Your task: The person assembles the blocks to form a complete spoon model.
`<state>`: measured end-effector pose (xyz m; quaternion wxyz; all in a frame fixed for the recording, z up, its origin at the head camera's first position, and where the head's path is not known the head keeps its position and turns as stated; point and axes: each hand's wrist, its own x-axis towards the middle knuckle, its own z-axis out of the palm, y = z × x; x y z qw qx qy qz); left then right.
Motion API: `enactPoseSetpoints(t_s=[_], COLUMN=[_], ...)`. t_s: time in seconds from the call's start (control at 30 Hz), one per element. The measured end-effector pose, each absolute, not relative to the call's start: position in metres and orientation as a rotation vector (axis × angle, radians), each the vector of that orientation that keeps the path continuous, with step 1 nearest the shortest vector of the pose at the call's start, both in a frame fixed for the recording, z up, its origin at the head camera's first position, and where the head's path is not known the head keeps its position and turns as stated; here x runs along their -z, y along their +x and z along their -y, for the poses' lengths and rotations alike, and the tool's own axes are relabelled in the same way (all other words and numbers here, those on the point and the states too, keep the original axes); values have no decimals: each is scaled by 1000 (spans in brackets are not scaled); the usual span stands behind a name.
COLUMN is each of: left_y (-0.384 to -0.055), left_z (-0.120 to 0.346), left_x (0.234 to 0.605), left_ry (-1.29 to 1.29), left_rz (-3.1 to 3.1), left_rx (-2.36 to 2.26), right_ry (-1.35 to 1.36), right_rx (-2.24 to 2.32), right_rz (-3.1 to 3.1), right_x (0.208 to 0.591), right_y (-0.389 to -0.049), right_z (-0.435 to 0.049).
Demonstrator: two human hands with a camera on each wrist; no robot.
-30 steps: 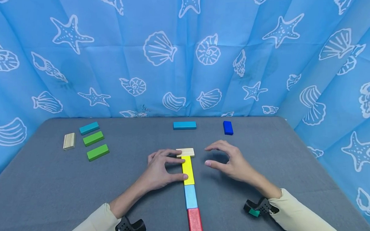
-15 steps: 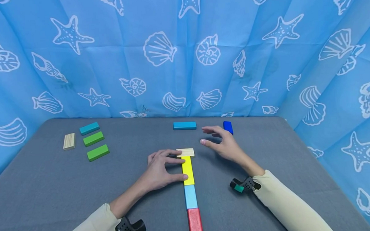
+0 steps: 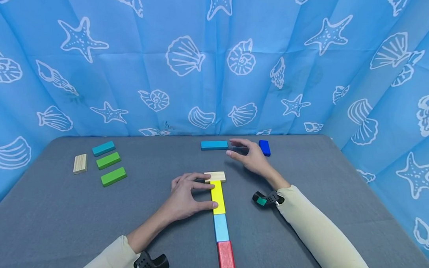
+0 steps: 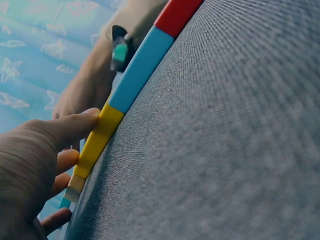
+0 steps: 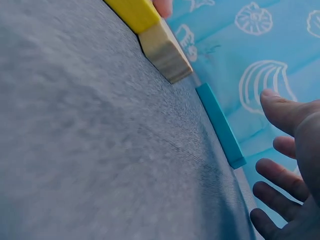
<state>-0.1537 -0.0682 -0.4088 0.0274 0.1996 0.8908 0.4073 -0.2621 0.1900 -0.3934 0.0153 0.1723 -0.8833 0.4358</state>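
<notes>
My left hand (image 3: 186,196) rests with thumb and fingertips on a yellow block (image 3: 218,199) and a plain wooden block (image 3: 217,176). The wooden one lies crosswise at the yellow block's far end. A light blue block (image 3: 221,227) and a red block (image 3: 226,258) continue the row toward me. Over the table hovers my right hand (image 3: 252,158), fingers spread and holding nothing. It is just right of a teal block (image 3: 214,145); the right wrist view shows a gap between that hand and the teal block (image 5: 220,125).
A dark blue block (image 3: 264,148) lies right of my right hand. At the far left are a teal block (image 3: 103,148), two green blocks (image 3: 108,160) and a wooden block (image 3: 80,164). A blue curtain (image 3: 212,71) hangs behind the grey table (image 3: 79,225).
My right hand has moved forward and a little left, from beside the row to near the teal block at the back. The left hand and the blocks have stayed put.
</notes>
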Motion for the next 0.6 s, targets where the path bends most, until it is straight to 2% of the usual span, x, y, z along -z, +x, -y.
enactPoseSetpoints(t_s=[0.6], left_y=[-154], left_z=[68], left_x=[407], left_ry=[610], left_rz=[-2748], left_rx=[-1250], right_ry=[499], right_rx=[-1182], right_rz=[2837], right_x=[401], right_y=[-295], right_z=[-176])
